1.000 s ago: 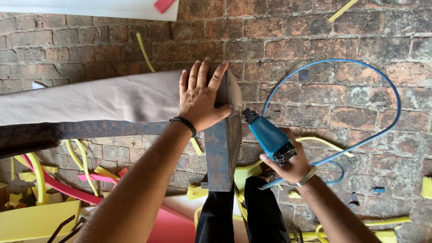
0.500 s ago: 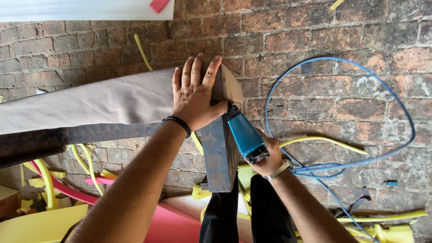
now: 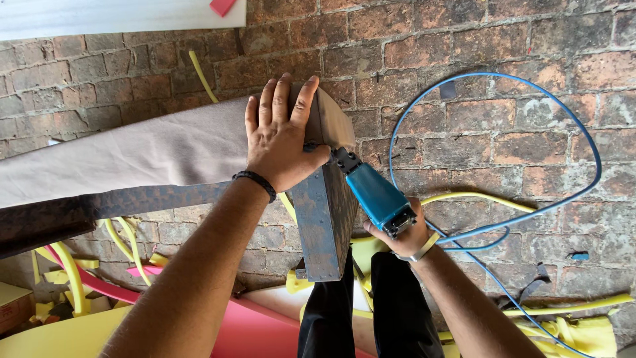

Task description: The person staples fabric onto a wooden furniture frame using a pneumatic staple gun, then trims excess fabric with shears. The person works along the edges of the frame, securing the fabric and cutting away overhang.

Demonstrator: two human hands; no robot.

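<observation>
My left hand (image 3: 281, 136) presses flat on beige fabric (image 3: 132, 156) stretched over the corner of a dark frame (image 3: 324, 219), with a black band on its wrist. My right hand (image 3: 401, 238) grips a blue staple gun (image 3: 374, 192) whose metal nose touches the fabric-covered corner just right of my left thumb. A blue hose (image 3: 530, 132) runs from the gun's rear and loops over the brick floor.
The brick floor (image 3: 464, 40) is strewn with yellow foam strips (image 3: 576, 318) and pink foam pieces (image 3: 258, 331) near my legs (image 3: 358, 311). A white sheet (image 3: 99, 13) lies at the top left. A cardboard box corner (image 3: 13, 305) shows at the lower left.
My right hand has brought the blue staple gun left and up from beside the frame until its nose meets the corner. My left hand has stayed pressed on the fabric.
</observation>
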